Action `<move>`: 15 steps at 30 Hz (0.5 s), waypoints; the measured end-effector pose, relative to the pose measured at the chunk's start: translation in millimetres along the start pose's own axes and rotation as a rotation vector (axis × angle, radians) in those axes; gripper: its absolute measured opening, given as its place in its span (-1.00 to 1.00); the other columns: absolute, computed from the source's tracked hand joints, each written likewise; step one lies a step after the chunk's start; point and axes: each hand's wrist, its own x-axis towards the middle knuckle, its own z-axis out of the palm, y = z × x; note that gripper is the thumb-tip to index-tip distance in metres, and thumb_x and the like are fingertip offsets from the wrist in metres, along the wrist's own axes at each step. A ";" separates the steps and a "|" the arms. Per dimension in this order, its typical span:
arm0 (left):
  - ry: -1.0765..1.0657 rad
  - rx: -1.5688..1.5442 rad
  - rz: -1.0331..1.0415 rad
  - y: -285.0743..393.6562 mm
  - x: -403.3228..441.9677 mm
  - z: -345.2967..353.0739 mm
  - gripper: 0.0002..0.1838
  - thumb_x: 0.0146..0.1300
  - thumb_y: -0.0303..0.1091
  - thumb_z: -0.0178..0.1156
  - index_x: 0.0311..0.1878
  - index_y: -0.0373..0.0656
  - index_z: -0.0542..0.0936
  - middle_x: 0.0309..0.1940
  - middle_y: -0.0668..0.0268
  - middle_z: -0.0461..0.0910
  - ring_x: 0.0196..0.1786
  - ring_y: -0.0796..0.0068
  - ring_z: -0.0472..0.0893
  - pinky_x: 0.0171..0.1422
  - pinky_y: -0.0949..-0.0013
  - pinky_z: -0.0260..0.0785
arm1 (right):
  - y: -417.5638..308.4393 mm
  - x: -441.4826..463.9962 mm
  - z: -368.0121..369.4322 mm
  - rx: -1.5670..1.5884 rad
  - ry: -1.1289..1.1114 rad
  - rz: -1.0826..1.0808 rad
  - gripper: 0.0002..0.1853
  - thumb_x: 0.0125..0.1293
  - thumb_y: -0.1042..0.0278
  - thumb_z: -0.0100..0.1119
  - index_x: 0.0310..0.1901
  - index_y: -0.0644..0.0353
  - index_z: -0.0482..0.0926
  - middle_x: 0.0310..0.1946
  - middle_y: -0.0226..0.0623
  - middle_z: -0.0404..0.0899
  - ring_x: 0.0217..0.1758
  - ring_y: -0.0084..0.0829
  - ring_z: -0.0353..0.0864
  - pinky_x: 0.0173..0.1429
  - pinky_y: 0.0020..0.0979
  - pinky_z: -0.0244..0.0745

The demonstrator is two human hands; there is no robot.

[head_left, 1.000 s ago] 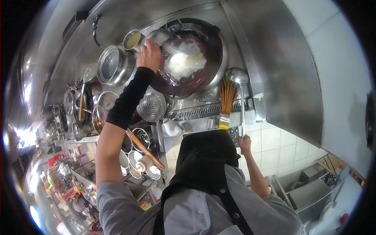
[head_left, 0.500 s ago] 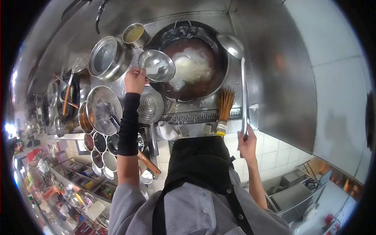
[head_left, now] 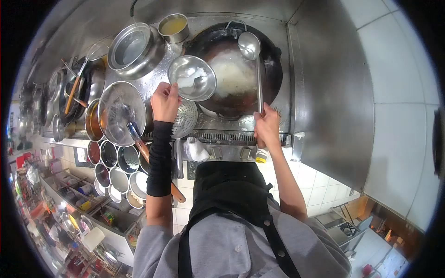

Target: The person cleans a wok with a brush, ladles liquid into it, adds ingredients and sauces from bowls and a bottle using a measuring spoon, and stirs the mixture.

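My left hand [head_left: 165,101] is closed on the rim of a shallow metal bowl [head_left: 205,82], which holds some white stuff and hangs over the left edge of a large dark wok [head_left: 272,76]. Inside the wok, a pale, cloudy white mass [head_left: 232,74] spreads in brownish-red liquid. With fingers wrapped around its long handle, my right hand [head_left: 268,126] holds a ladle [head_left: 250,45]. The ladle's head is over the far part of the wok, near its loop handle; contact with the wok cannot be made out. A bamboo brush lies mostly hidden behind my right hand, its yellow end [head_left: 261,156] showing.
Left of the wok stand a small pot of yellowish liquid [head_left: 173,26] and a larger metal pot [head_left: 132,48]. A perforated skimmer [head_left: 186,118] lies beneath my left wrist. A fine strainer [head_left: 121,104] rests above several seasoning containers [head_left: 127,157]. A steel wall [head_left: 329,88] rises at right.
My right hand has moved up and left, bringing the ladle from beyond the wok's right rim to over it. The bowl stays in my left hand, and the head view has shifted.
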 end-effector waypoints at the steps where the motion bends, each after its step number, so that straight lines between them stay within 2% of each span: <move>1: -0.015 -0.011 -0.015 -1.0 -0.2 -1.1 -0.70 0.43 -0.27 0.24 -0.35 -0.30 0.53 -0.54 0.25 0.60 -0.50 0.53 0.64 -0.42 0.46 0.51 | 1.0 3.6 3.1 0.047 -0.027 0.009 -0.75 0.38 0.50 0.10 0.02 0.47 0.49 -0.69 -0.19 0.51 -0.76 -0.38 0.53 -0.68 -0.27 0.42; 4: -0.005 -0.005 -0.022 3.5 -1.5 -0.5 -0.71 0.43 -0.27 0.23 -0.35 -0.30 0.53 -0.55 0.24 0.60 -0.50 0.52 0.64 -0.42 0.46 0.51 | 0.1 10.0 11.8 0.242 -0.118 0.036 -0.80 0.38 0.48 0.13 -0.05 0.43 0.52 -0.72 -0.27 0.47 -0.78 -0.44 0.46 -0.69 -0.34 0.35; 7: 0.034 0.009 -0.001 -0.1 3.0 6.9 -0.67 0.38 -0.26 0.26 -0.44 -0.31 0.52 -0.64 0.20 0.62 -0.58 0.45 0.67 -0.45 0.36 0.49 | -4.5 15.3 8.1 0.541 -0.230 0.166 -0.83 0.35 0.48 0.19 -0.11 0.38 0.54 -0.64 -0.31 0.49 -0.72 -0.50 0.43 -0.66 -0.42 0.29; 10: -0.002 0.070 -0.013 -11.2 14.6 16.3 -0.68 0.37 -0.27 0.25 -0.42 -0.33 0.54 -0.62 0.15 0.63 -0.57 0.41 0.68 -0.44 0.34 0.50 | -11.6 11.7 0.8 0.902 -0.282 0.251 -0.77 0.39 0.48 0.17 0.01 0.38 0.54 -0.46 -0.36 0.50 -0.62 -0.63 0.36 -0.64 -0.55 0.22; 13: -0.036 0.147 -0.037 -22.4 29.4 33.7 -0.70 0.36 -0.30 0.23 -0.41 -0.35 0.55 -0.62 0.12 0.64 -0.57 0.37 0.69 -0.42 0.30 0.53 | -16.3 -1.9 -11.0 0.968 -0.329 0.262 -0.70 0.39 0.48 0.16 0.10 0.43 0.51 -0.36 -0.36 0.50 -0.57 -0.68 0.34 -0.65 -0.58 0.19; 14: -0.057 0.153 -0.045 -24.8 35.0 40.9 -0.71 0.34 -0.32 0.22 -0.39 -0.38 0.57 -0.61 0.09 0.66 -0.57 0.35 0.70 -0.41 0.27 0.55 | -19.9 -8.0 -16.0 0.983 -0.315 0.274 -0.78 0.38 0.47 0.21 0.00 0.36 0.56 -0.45 -0.36 0.50 -0.63 -0.60 0.40 -0.64 -0.52 0.25; 15: -0.086 0.151 -0.088 -27.6 40.6 48.3 -0.71 0.34 -0.32 0.23 -0.39 -0.39 0.57 -0.61 0.08 0.66 -0.57 0.35 0.70 -0.41 0.27 0.55 | -23.7 -16.2 -20.3 0.948 -0.315 0.271 -0.78 0.39 0.47 0.21 0.01 0.36 0.56 -0.46 -0.35 0.50 -0.63 -0.60 0.39 -0.64 -0.51 0.25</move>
